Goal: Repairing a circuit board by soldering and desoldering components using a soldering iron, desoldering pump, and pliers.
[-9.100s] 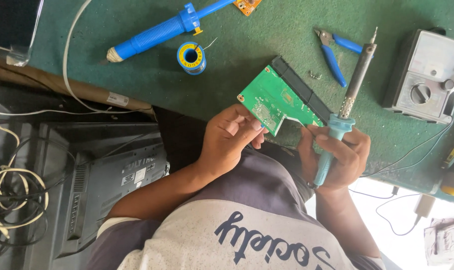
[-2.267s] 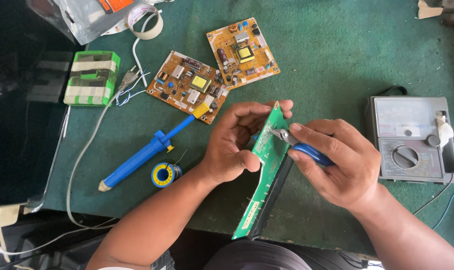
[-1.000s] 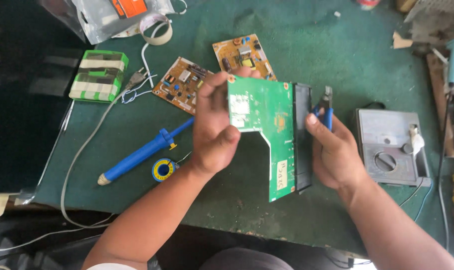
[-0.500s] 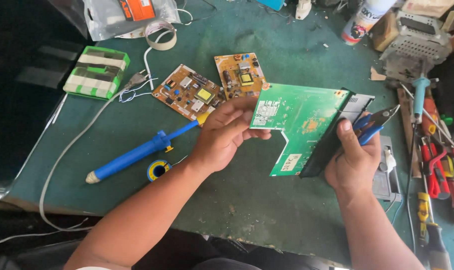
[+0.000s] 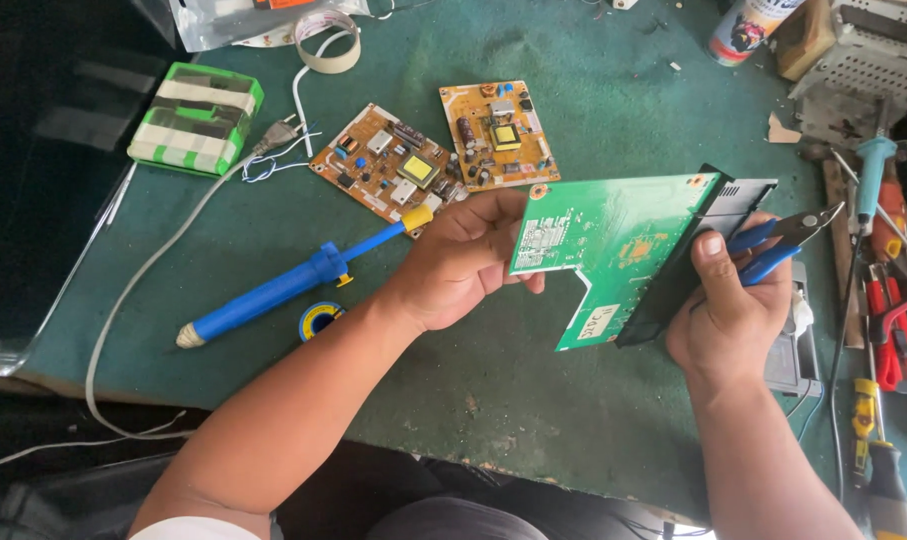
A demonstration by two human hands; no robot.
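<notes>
My left hand (image 5: 463,262) grips the left edge of a green circuit board (image 5: 613,235) held flat above the green mat. A black metal strip runs along the board's right side. My right hand (image 5: 728,310) holds that right side with the thumb on top, and also carries blue-handled cutters (image 5: 783,240) whose jaws point right. Both hands hold the board between them.
Two brown circuit boards (image 5: 388,165) (image 5: 498,135) lie on the green mat (image 5: 493,380). A blue desoldering pump (image 5: 293,285) and a solder spool (image 5: 320,320) lie at left. A taped green block (image 5: 198,118), tape roll (image 5: 328,40), meter (image 5: 798,350) and tools (image 5: 888,300) surround them.
The board went from edge-on to flat, solder side up, and shifted right. The cutters moved from working at the board to being tucked in my right hand.
</notes>
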